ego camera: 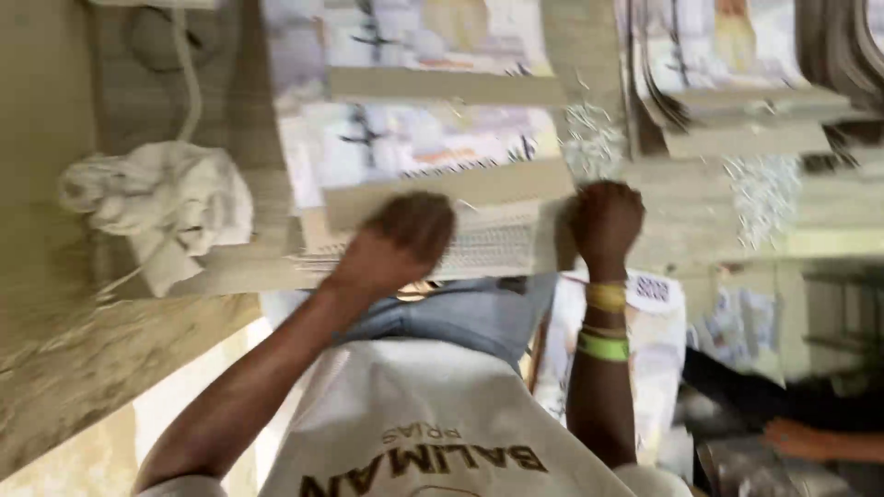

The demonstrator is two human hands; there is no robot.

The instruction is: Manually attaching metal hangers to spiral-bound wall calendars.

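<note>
My left hand [401, 241] is blurred and lies curled on the near edge of a stack of punched printed sheets [488, 241] on the workbench. My right hand [603, 219] is a closed fist at the stack's right end, touching its corner; yellow and green bands circle that wrist. Behind the stack lie colourful printed sheets [414, 138] with plain card strips [442, 87] across them. A white apron and a blue shirt fill the lower middle of the view.
A crumpled white cloth [161, 202] and a pale cable [189, 83] lie at the left. More printed stacks [737, 55] sit at the back right. Small white paper scraps [594, 138] are strewn on the bench. Another person's hand [810, 437] shows at the lower right.
</note>
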